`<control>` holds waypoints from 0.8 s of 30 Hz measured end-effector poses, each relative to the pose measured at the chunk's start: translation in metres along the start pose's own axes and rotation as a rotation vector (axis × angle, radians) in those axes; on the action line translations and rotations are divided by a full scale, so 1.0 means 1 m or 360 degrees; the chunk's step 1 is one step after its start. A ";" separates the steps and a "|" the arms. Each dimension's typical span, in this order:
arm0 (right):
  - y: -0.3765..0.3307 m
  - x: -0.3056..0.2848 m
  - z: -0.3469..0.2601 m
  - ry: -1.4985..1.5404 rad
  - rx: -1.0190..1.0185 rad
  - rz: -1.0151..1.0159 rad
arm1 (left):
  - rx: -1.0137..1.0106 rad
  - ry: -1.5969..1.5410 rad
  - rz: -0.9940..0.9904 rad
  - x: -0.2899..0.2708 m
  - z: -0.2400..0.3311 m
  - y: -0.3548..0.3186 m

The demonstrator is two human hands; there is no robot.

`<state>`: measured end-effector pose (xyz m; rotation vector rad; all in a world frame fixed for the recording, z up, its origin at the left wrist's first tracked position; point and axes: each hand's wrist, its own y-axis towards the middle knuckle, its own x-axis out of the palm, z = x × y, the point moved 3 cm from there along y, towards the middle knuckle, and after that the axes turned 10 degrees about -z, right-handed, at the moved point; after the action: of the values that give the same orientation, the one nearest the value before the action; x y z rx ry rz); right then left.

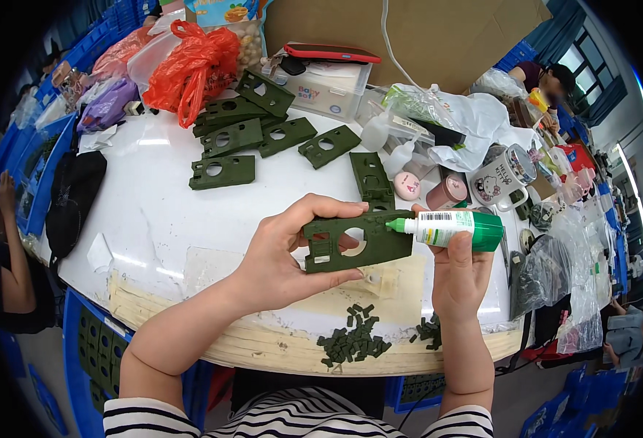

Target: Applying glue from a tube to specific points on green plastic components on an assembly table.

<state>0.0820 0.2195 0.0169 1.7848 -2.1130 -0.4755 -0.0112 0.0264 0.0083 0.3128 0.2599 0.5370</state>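
My left hand [281,252] grips a dark green plastic plate [321,244] by its left end, thumb below and fingers above. The plate has a round hole and small slots. My right hand [458,274] is wrapped round a white glue bottle [438,228] with a green base, tipped on its side. Its green nozzle is at the plate's upper right face; whether it touches I cannot tell. Just behind the plate lies another green part [372,179]. Small green pieces [354,337] are heaped near the front edge, with a smaller pile [431,332] by my right wrist.
Several similar green plates [226,139] lie at the back, beside a red plastic bag [193,66] and a clear tissue box [328,87]. At right stand a white mug [496,179] and a pink jar [447,191]. A black cap-like item [75,201] lies left. Other people sit nearby.
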 end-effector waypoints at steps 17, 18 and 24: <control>0.002 0.005 -0.003 0.0125 0.0009 0.0079 | -0.0006 -0.0012 -0.0007 0.001 -0.001 -0.001; 0.002 0.006 -0.003 0.0121 0.0007 0.0078 | -0.0011 -0.0019 -0.0006 0.001 -0.001 -0.001; 0.001 0.005 -0.003 0.0104 0.0026 0.0092 | 0.0024 0.0006 -0.0008 0.001 -0.001 0.000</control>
<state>0.0812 0.2149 0.0201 1.7191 -2.1232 -0.3805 -0.0107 0.0270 0.0072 0.3255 0.2684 0.5308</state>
